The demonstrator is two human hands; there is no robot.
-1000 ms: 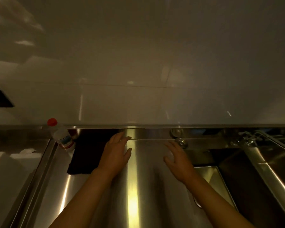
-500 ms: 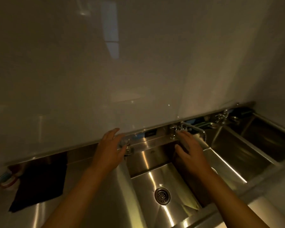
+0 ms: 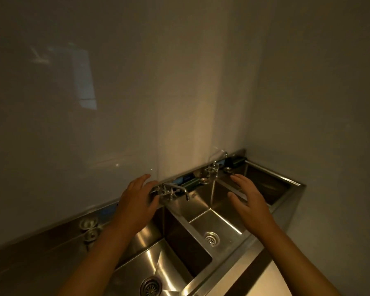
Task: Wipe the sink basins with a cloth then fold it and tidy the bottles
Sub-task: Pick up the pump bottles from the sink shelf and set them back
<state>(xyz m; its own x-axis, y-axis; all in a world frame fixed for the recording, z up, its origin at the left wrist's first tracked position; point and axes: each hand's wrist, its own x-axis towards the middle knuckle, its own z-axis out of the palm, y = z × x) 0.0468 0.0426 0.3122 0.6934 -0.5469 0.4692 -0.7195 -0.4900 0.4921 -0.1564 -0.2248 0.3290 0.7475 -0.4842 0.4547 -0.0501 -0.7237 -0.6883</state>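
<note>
Two empty hands over the sinks, no cloth in sight.

The left hand is held out flat with straight fingers and holds nothing, close to the tap by the wall. The right hand is also open and empty, over the middle sink. The near sink and the far sink sit in a row with it. The cloth and the bottles cannot be seen here, so I cannot tell where they are. I think the step now is to get the cloth first. To wipe well, press it flat, start at the walls and push down to the drain.
</note>
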